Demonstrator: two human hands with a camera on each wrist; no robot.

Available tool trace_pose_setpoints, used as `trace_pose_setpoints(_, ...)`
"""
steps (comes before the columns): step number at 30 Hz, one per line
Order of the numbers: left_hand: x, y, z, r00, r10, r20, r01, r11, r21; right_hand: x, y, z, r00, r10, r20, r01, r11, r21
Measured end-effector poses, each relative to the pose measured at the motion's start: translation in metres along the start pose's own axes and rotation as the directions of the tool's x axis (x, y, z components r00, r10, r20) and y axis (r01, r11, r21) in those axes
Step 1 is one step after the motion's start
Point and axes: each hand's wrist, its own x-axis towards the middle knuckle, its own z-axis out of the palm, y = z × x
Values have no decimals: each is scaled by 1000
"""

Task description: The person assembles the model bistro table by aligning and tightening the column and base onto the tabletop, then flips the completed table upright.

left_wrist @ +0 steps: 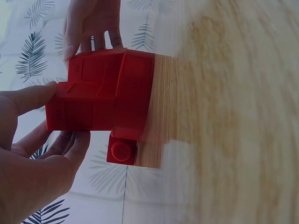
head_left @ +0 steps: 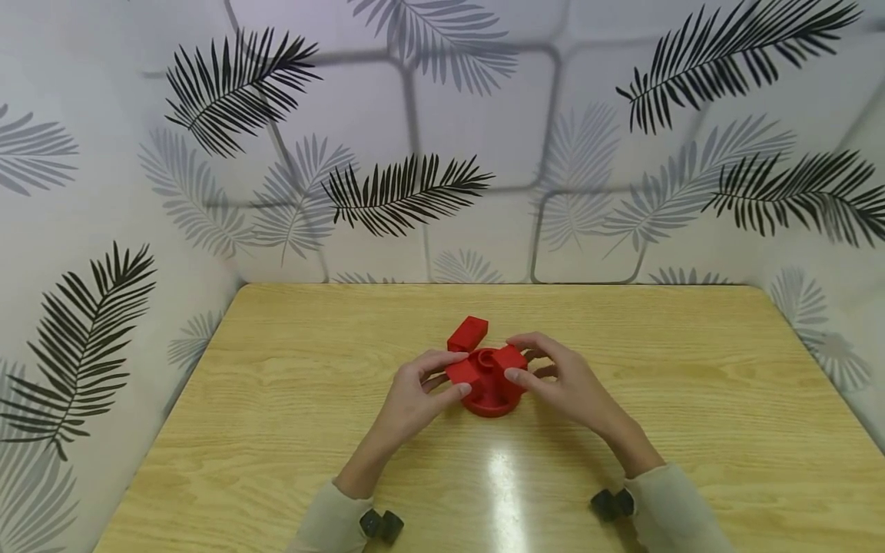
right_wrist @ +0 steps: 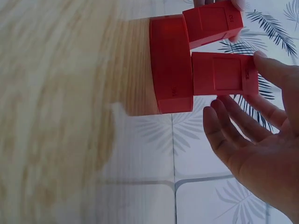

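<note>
Head view: left hand point(head_left: 415, 395) pinching one red block point(head_left: 463, 372), right hand point(head_left: 575, 384) pinching another block point(head_left: 510, 356). Round base point(head_left: 490, 410) sits right underneath.

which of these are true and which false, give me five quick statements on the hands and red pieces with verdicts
1. The left hand pinches a red block above the round base. True.
2. The round base is blue. False: it is red.
3. The right hand has its fingers on a second block. True.
4. Both hands hold the same block. False: each holds its own.
5. A third block lies beyond the round base, seen from the person. True.
</note>
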Motion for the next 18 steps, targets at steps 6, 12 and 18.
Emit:
trace_pose_setpoints(6, -1, -1, 0, 1000, 0, -10, 0, 1000, 6, -3, 1, -9, 1000, 9, -26, -9, 1000, 24)
trace_pose_setpoints(12, -1, -2, 0, 1000, -2, -14, 2, 1000, 13, -5, 3, -14, 999, -15, 47, 14, 1000, 7)
trace_pose_setpoints(18, -1, -3, 0, 1000, 2, -15, -2, 1000, 9, -8, 5, -21, 993, -50, 103, 46, 998, 36)
